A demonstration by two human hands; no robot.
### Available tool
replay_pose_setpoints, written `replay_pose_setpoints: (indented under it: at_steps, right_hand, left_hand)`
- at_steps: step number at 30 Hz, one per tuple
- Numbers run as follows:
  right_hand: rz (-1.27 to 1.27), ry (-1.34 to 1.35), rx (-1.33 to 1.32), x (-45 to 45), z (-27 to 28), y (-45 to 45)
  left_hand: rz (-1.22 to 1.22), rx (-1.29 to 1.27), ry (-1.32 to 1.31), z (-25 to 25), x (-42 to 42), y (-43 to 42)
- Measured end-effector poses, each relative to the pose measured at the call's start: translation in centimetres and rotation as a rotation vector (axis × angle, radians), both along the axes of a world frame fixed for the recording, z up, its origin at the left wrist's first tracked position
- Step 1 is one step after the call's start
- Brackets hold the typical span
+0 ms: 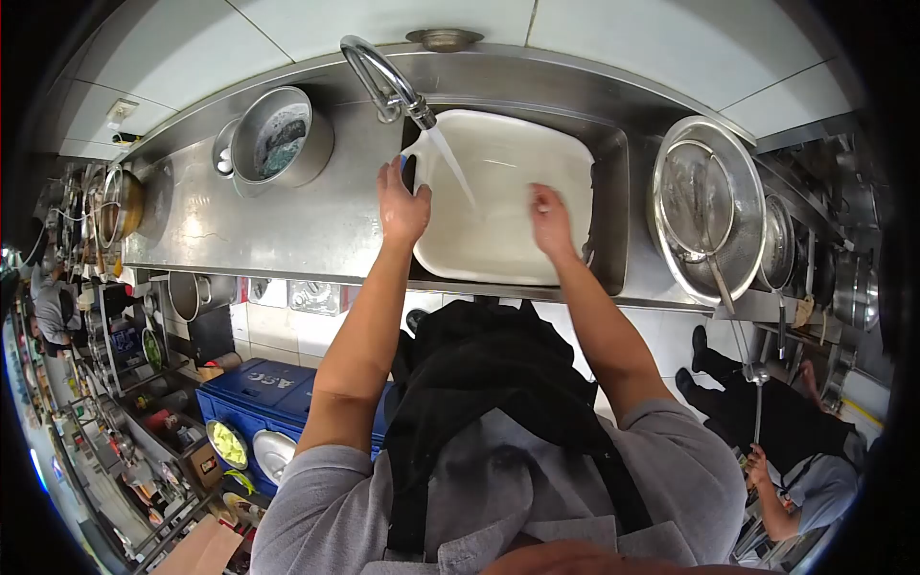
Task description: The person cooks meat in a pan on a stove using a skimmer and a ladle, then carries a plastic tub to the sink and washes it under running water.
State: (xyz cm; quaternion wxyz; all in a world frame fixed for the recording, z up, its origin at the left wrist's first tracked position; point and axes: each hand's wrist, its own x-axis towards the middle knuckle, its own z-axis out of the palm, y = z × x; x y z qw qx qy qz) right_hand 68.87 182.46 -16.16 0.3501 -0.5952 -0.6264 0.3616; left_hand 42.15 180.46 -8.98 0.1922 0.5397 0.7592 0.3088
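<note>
A large white plastic basin (508, 251) sits in the metal sink, and a stream of water (451, 165) falls into it from the curved tap (385, 75). At the basin's left rim is my left hand (402, 209), its fingers stretched out and the thumb apart. A small blue thing, mostly hidden, shows beside those fingers. My right hand (550, 222) hovers over the right half of the basin. Its fingers look curled but are blurred by motion, and I cannot tell if anything is in them.
Left on the steel counter (201, 206) stands a metal pot (284, 137) with dark contents. A large metal bowl (661, 240) with strainers rests at the right. Blue containers (259, 383) stand below left. Another person (815, 479) at lower right holds a long metal utensil (758, 412).
</note>
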Motion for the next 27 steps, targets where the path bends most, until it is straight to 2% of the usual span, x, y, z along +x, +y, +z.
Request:
replay_pose_setpoints:
  at_steps: [2, 3, 4, 5, 6, 7, 9, 10, 11, 13, 15, 16, 18, 19, 21, 22, 24, 25, 27]
  right_hand:
    - [0.148, 0.645, -0.531, -4.7, 3.9, 0.6]
    - [0.140, 0.789, -0.551, -7.4, 4.8, 1.2]
    - [0.130, 0.935, -0.570, -9.9, 5.2, 2.0]
    - [0.133, 0.999, -0.591, -12.1, 5.2, 3.3]
    - [0.138, 1.064, -0.613, -13.9, 5.1, 4.8]
    - [0.146, 1.057, -0.618, -15.3, 5.0, 6.5]
    - [0.033, 1.242, -0.654, -17.6, 4.7, 8.5]
    - [0.043, 1.238, -0.659, -17.9, 4.7, 8.3]
    - [-0.024, 1.269, -0.674, -17.9, 5.1, 8.4]
    - [-0.088, 1.284, -0.688, -17.3, 5.0, 8.0]
    - [-0.202, 1.263, -0.618, -16.2, 3.7, 6.9]
    - [-0.189, 1.249, -0.622, -15.6, 4.1, 5.9]
    - [-0.230, 1.307, -0.654, -14.7, 5.5, 3.1]
    - [-0.216, 1.297, -0.657, -14.9, 6.0, 1.0]
    - [-0.233, 0.915, -0.516, -15.7, 7.0, -2.2]
    - [-0.215, 0.900, -0.517, -15.9, 7.9, -2.3]
    - [-0.304, 1.077, -0.547, -16.2, 9.6, -2.4]
    - [-0.284, 1.074, -0.547, -16.1, 8.8, -1.3]
    - [-0.226, 1.263, -0.699, -14.8, 6.2, 1.2]
  left_hand:
    - [0.013, 0.137, -0.087, 0.8, 1.0, 0.0]
    - [0.018, 0.137, -0.093, 0.7, 1.8, 0.0]
    - [0.056, 0.177, -0.425, 0.6, 2.8, 0.1]
    - [0.094, 0.219, -0.757, 0.5, 3.8, 0.3]
    - [0.164, 0.157, -1.027, 0.9, 4.9, 0.2]
    - [0.231, 0.048, -1.141, 0.2, 5.4, 0.3]
    - [0.468, -0.155, -1.390, 4.3, 7.1, -0.2]
    - [0.476, -0.146, -1.392, 2.9, 7.4, 0.0]
    - [0.369, -0.038, -1.576, 0.3, 7.5, 0.7]
    - [0.254, 0.082, -1.765, -1.0, 7.5, 1.7]
    - [0.303, 0.040, -1.518, -0.7, 7.5, 2.3]
    - [0.313, 0.054, -1.528, -1.9, 7.3, 2.7]
    - [0.098, 0.073, -1.107, -5.3, 6.5, 3.9]
    - [0.107, 0.087, -1.113, -4.9, 5.8, 4.4]
    - [0.195, -0.287, -0.608, -3.3, 4.5, 5.7]
    - [0.204, -0.300, -0.624, -5.7, 4.6, 7.0]
    - [0.204, -0.273, -0.602, -6.8, 5.8, 7.0]
    - [0.205, -0.260, -0.598, -7.0, 6.5, 7.0]
    - [0.200, -0.236, -0.626, -7.1, 7.1, 6.4]
